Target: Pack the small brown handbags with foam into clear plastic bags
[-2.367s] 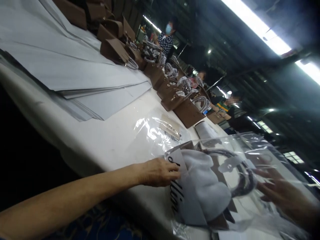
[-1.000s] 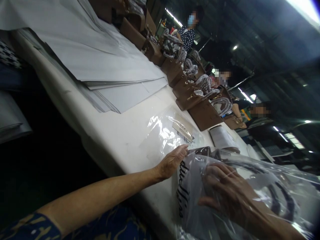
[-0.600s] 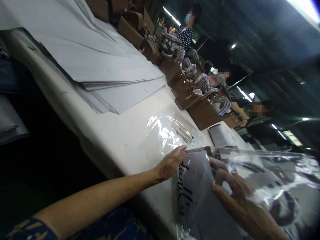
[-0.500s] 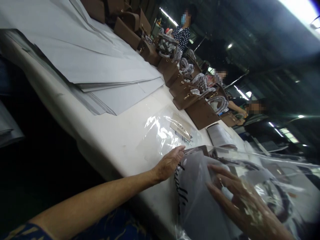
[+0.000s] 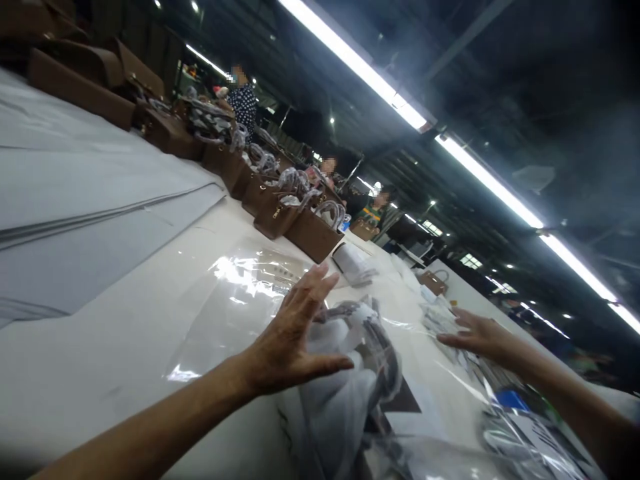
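My left hand [image 5: 293, 337] is open, thumb and fingers spread, over a handbag bundled in white and clear wrapping [image 5: 333, 407]. Whether the fingers touch it I cannot tell. The bag's plastic-wrapped handles [image 5: 385, 353] arch up just right of that hand. Farther right, my right hand [image 5: 475, 333] reaches out with its fingers apart, near a heap of clear plastic packaging [image 5: 443, 327]; nothing shows in its grip. Flat on the table, a shiny clear plastic bag [image 5: 215, 327] lies left of the handbag.
Large white sheets [image 5: 100, 227] are stacked on the white table [image 5: 125, 373] at left. Brown handbags [image 5: 313, 237] with wrapped handles line the far edge. A wrapped packet [image 5: 355, 263] lies beyond my left hand. Several people, one in a dotted top [image 5: 243, 107], are in the background.
My view has swung right. The right hand has come off the plastic-covered bag and moved away to the right. My left hand has let go of the plastic's edge and spread open.
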Motion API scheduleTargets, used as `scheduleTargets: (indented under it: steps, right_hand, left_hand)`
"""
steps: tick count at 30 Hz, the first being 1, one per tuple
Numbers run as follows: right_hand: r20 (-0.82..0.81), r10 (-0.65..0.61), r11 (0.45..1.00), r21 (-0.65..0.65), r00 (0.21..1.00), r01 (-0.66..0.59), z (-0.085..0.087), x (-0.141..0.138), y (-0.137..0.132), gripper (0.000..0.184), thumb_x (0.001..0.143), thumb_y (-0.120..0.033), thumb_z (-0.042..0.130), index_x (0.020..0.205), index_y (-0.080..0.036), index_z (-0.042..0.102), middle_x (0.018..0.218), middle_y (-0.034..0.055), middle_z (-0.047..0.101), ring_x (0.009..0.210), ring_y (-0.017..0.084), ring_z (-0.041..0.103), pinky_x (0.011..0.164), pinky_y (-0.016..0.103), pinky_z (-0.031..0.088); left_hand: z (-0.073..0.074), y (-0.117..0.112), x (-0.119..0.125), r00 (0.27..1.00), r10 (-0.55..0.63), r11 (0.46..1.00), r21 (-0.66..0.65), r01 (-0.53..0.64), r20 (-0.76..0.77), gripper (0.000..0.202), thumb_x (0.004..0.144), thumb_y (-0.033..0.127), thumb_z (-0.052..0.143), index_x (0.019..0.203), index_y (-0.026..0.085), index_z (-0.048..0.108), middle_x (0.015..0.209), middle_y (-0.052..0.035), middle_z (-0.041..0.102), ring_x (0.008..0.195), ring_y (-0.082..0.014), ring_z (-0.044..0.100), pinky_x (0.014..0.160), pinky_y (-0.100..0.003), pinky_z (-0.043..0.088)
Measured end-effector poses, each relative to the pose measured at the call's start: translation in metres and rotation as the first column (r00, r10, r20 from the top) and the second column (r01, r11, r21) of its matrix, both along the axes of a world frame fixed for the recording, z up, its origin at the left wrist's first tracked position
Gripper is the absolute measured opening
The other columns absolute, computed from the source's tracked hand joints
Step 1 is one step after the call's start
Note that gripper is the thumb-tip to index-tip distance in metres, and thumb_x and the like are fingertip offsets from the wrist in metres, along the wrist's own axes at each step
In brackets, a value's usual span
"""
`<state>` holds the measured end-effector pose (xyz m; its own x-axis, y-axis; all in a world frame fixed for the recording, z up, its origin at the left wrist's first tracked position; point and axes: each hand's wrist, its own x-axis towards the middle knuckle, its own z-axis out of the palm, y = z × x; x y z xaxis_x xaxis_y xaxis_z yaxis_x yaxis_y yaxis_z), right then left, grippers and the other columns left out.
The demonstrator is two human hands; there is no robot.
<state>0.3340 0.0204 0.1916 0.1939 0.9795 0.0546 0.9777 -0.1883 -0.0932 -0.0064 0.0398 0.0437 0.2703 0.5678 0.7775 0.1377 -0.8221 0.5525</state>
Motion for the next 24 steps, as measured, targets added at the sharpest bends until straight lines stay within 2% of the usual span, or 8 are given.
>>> scheduleTargets:
  steps: [2, 4, 9, 13, 15, 19, 22, 24]
  right_hand:
    - [-0.227, -0.084, 0.988, -0.147, 0.970, 0.052, -0.003, -0.010, 0.002, 0.036, 0.070, -0.047, 0.058, 0.088, -0.015, 0.059, 0.088, 0.0144, 0.066, 0.081, 0.023, 0.064, 0.050, 0.024, 0.046]
    - [-0.434, -0.113, 0.976, -0.219, 0.894, 0.018, 0.000, -0.025, -0.002, 0.029, 0.075, -0.045, 0.054, 0.080, -0.017, 0.055, 0.081, 0.0111, 0.066, 0.080, 0.019, 0.064, 0.040, 0.017, 0.035]
    - [-0.626, -0.062, 0.968, -0.226, 0.777, -0.106, 0.006, -0.070, -0.019, 0.036, 0.074, -0.051, 0.056, 0.078, -0.015, 0.054, 0.077, 0.0059, 0.063, 0.073, 0.015, 0.061, 0.061, 0.024, 0.048]
    - [-0.660, -0.120, 0.966, -0.249, 0.742, -0.065, 0.002, -0.089, -0.021, 0.059, 0.072, -0.070, 0.042, 0.071, -0.012, 0.057, 0.071, 0.0082, 0.061, 0.067, 0.016, 0.059, 0.069, 0.031, 0.048]
    - [-0.600, -0.107, 0.967, -0.248, 0.793, -0.057, 0.001, -0.089, -0.019, 0.066, 0.072, -0.074, 0.036, 0.073, -0.012, 0.059, 0.072, 0.0091, 0.061, 0.067, 0.016, 0.058, 0.066, 0.031, 0.047]
    - [-0.298, 0.211, 0.941, -0.194, 0.931, -0.276, -0.007, -0.081, -0.012, 0.049, 0.069, -0.063, 0.054, 0.070, -0.014, 0.057, 0.061, 0.0024, 0.055, 0.056, 0.012, 0.050, 0.052, 0.024, 0.039]
    - [-0.332, 0.156, 0.966, -0.147, 0.930, -0.214, -0.017, -0.075, -0.007, 0.039, 0.072, -0.053, 0.054, 0.068, -0.015, 0.054, 0.055, 0.0002, 0.052, 0.050, 0.010, 0.047, 0.048, 0.023, 0.037]
    - [-0.350, 0.119, 0.984, -0.084, 0.929, -0.157, -0.017, -0.069, -0.007, 0.035, 0.073, -0.049, 0.053, 0.068, -0.014, 0.056, 0.055, 0.0008, 0.054, 0.050, 0.010, 0.049, 0.049, 0.023, 0.038]
  left_hand:
    - [0.011, 0.013, 0.010, 1.000, -0.026, 1.000, -0.011, 0.026, -0.010, 0.093, 0.070, 0.052, 0.063, 0.139, 0.024, 0.008, 0.145, -0.0136, 0.015, 0.133, -0.0307, 0.017, 0.107, -0.050, 0.021]
    - [0.015, 0.022, 0.024, 0.999, -0.051, 0.998, -0.026, 0.051, 0.009, 0.088, 0.072, 0.051, 0.061, 0.138, 0.023, 0.010, 0.142, -0.0147, 0.024, 0.130, -0.0291, 0.025, 0.106, -0.048, 0.025]
    - [0.015, 0.027, 0.065, 0.987, 0.024, 0.999, -0.026, -0.020, 0.158, 0.074, 0.077, 0.049, 0.058, 0.134, 0.023, 0.019, 0.121, -0.0119, 0.047, 0.113, -0.0247, 0.044, 0.098, -0.043, 0.036]
    - [0.022, 0.029, 0.096, 0.979, 0.122, 0.990, 0.052, -0.132, 0.161, 0.079, 0.073, 0.051, 0.060, 0.134, 0.020, 0.019, 0.124, -0.0128, 0.045, 0.114, -0.0254, 0.042, 0.096, -0.043, 0.036]
    - [0.025, 0.030, 0.110, 0.986, 0.114, 0.988, 0.089, -0.125, 0.120, 0.082, 0.072, 0.051, 0.061, 0.135, 0.019, 0.019, 0.127, -0.0140, 0.042, 0.116, -0.0268, 0.040, 0.097, -0.045, 0.035]
    - [0.029, 0.035, 0.124, 0.998, -0.051, 0.991, 0.128, 0.046, 0.037, 0.073, 0.076, 0.033, 0.059, 0.135, 0.018, 0.020, 0.133, -0.0142, 0.038, 0.122, -0.0264, 0.035, 0.100, -0.045, 0.033]
    - [0.033, 0.047, 0.112, 0.987, -0.150, 0.987, 0.060, 0.147, 0.055, 0.058, 0.075, 0.018, 0.054, 0.129, 0.019, 0.033, 0.135, -0.0117, 0.036, 0.125, -0.0236, 0.033, 0.103, -0.042, 0.032]
    - [0.034, 0.057, 0.096, 0.987, -0.090, 0.993, -0.065, 0.100, 0.133, 0.051, 0.077, 0.016, 0.050, 0.126, 0.019, 0.038, 0.132, -0.0105, 0.040, 0.122, -0.0226, 0.038, 0.098, -0.041, 0.038]
